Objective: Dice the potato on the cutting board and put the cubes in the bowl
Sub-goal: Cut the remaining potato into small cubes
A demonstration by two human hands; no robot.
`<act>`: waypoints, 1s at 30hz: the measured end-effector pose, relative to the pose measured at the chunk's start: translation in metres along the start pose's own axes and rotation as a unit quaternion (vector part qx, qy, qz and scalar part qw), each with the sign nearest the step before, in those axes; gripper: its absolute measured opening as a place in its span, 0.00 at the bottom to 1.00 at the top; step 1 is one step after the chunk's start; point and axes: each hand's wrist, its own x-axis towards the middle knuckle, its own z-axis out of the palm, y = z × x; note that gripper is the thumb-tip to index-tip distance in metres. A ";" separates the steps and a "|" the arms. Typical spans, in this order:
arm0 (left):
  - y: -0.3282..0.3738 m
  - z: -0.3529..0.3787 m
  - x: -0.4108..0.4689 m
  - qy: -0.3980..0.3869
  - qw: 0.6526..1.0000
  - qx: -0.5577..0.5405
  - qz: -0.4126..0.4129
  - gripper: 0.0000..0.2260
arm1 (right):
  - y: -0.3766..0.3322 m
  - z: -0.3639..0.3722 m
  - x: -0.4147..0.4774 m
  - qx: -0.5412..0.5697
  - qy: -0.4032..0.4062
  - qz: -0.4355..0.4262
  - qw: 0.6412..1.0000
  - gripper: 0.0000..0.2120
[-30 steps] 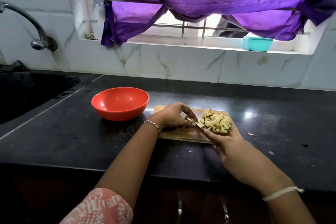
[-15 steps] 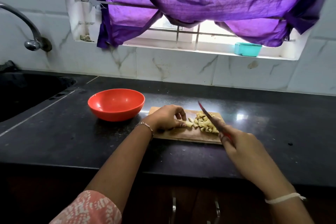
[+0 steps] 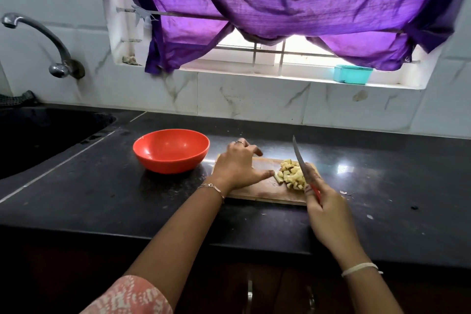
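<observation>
Black worktop (image 3: 102,199) carries everything. A red bowl (image 3: 168,163) is set at 10 o'clock of the cutting board (image 3: 262,187), just beside its end, presumably so the cubes can be moved across in one short sweep. No cubes are seen in it. The left hand (image 3: 238,167) is rested palm-down on the board's 9 o'clock half with fingers spread and nothing held; it is judged to be steadying the board or ready to gather. The right hand (image 3: 328,214) is wrapped round the red handle of the knife (image 3: 298,155). The blade is tilted up, tip pointed at 11 o'clock, over the pile's 3 o'clock side. Potato cubes (image 3: 291,176) are heaped on the board's 3 o'clock half, at 3 o'clock of the left thumb. One stray piece is nearly touched by the thumb tip. Dicing looks done; transfer to the bowl is not yet made.
</observation>
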 end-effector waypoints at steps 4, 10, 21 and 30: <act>0.023 0.009 0.008 -0.118 0.992 0.044 0.009 0.28 | 0.002 0.000 -0.001 0.018 -0.002 0.001 1.000 0.25; 0.029 0.013 0.013 -0.115 0.993 0.025 0.002 0.19 | 0.001 0.000 -0.002 0.021 -0.001 0.004 1.000 0.25; 0.020 0.009 0.009 -0.050 0.999 -0.002 0.010 0.14 | -0.007 -0.003 -0.009 -0.022 0.008 0.005 1.000 0.24; 0.025 0.016 0.009 -0.007 0.999 0.013 0.037 0.09 | -0.008 -0.003 -0.011 -0.029 0.010 0.004 1.000 0.26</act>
